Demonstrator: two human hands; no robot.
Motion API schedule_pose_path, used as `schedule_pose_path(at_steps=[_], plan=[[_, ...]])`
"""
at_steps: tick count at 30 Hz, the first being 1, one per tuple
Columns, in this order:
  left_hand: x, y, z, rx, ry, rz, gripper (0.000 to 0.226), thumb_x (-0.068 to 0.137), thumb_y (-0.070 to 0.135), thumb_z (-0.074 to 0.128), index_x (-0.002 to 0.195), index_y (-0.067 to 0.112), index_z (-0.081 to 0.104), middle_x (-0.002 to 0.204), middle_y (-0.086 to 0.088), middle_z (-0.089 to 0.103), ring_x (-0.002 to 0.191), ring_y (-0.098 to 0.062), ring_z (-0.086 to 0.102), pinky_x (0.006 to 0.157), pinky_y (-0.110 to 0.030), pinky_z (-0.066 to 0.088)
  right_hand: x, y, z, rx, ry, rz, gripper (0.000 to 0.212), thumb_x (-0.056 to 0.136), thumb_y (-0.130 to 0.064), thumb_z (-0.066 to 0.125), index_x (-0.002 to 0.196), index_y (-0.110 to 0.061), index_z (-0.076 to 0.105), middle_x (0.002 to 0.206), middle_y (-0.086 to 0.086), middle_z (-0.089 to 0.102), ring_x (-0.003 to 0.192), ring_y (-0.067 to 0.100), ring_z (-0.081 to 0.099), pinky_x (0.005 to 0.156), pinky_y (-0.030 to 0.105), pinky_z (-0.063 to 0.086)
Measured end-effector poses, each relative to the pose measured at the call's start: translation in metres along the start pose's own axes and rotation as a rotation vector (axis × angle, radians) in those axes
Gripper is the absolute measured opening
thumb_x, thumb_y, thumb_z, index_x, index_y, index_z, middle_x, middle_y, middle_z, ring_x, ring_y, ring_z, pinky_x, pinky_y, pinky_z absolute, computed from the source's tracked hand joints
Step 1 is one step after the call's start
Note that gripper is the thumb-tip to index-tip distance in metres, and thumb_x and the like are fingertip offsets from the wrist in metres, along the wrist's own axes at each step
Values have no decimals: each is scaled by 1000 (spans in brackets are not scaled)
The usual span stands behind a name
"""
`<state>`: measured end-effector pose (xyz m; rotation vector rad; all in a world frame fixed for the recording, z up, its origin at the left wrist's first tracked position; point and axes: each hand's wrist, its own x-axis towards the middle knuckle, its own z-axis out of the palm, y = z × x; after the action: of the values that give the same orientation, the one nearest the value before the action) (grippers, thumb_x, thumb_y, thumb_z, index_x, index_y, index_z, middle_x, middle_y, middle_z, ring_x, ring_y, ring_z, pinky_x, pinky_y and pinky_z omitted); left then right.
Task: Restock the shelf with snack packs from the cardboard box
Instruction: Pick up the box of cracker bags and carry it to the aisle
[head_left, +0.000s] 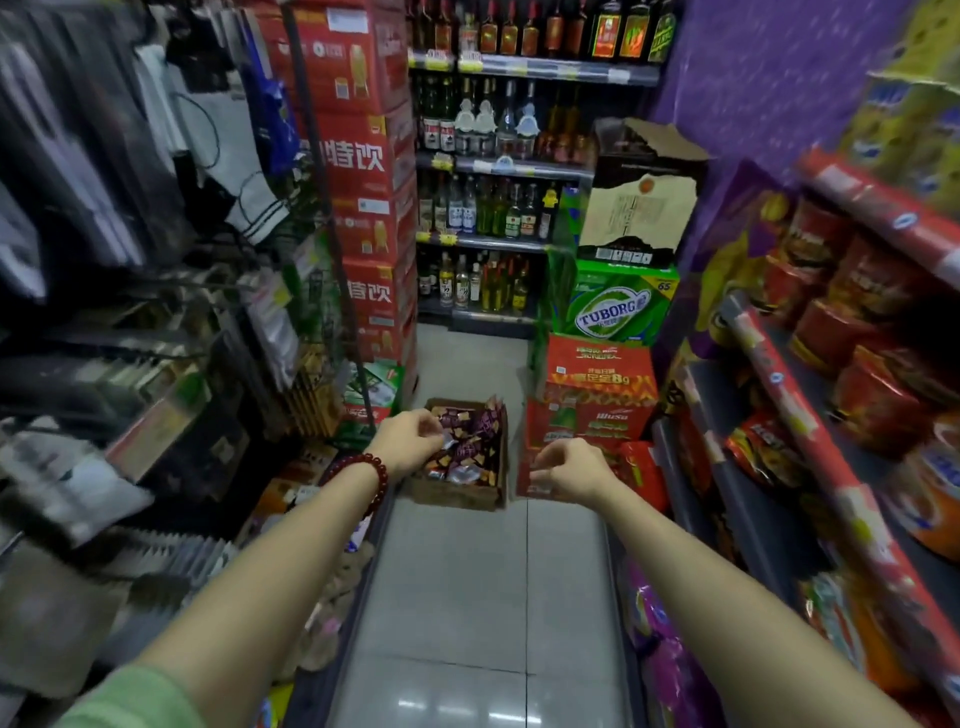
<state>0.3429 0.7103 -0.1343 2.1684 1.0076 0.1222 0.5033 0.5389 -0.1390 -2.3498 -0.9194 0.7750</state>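
A tiled floor (467, 597) runs between shelves. At its far end a shelf of bottles (483, 218) stands, labels too small to read. Left of that rises a stack of red cartons (363, 208) printed with large white Chinese characters. On the right, a green carton (615, 306) reads "TUBORG" and sits on red cartons (592, 395), one marked "8g". The shelf (810, 415) along the right edge holds red snack bags. On the floor, the cardboard box (457, 493) lies open, full of purple snack packs (467, 441). The left hand (410, 439), above a beaded bracelet (363, 473), pinches a pack in the box. The right hand (566, 473), fingers curled, hovers just right of the box; whether it holds anything cannot be told.
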Motion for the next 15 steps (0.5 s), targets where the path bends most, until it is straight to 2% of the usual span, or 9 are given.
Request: schedule_pose_path(at_steps=[2,4,9,12,15], plan=[[32,2,-2,2,-12,-6,24,90,21,59,110,10,65,108,-8,67,93,-16,59,77,-22,42,29,-1,-7,19,-8,21,29,80,-21,74,105,-8,67,96,3,62,81,11,57,53,11,43],[63,0,0,5,-31,-16,22,89,22,60,108,11,65,107,-8,67,98,-20,61,79,-24,44,59,-1,-15,37,2,38,27,81,-19,73,105,-7,67,99,4,63,89,14,58,63,17,48],[151,-1,4,-18,-53,-44,18,89,23,60,104,13,64,99,-5,66,89,-17,60,72,-22,39,151,3,-35,34,-9,66,25,83,-20,72,103,-7,67,105,6,64,94,17,57,79,24,45],[207,0,2,-26,-54,-74,19,91,23,58,105,11,64,92,-4,64,84,-15,57,70,-21,39,221,1,-43,38,-22,66,29,82,-23,72,104,-4,67,104,9,67,97,22,62,83,30,49],[262,-6,2,-51,-28,-130,23,90,31,60,102,12,65,92,-5,64,88,-20,60,72,-24,42,289,-1,-47,55,-58,53,29,82,-25,73,101,-5,68,104,11,68,97,22,62,82,29,47]])
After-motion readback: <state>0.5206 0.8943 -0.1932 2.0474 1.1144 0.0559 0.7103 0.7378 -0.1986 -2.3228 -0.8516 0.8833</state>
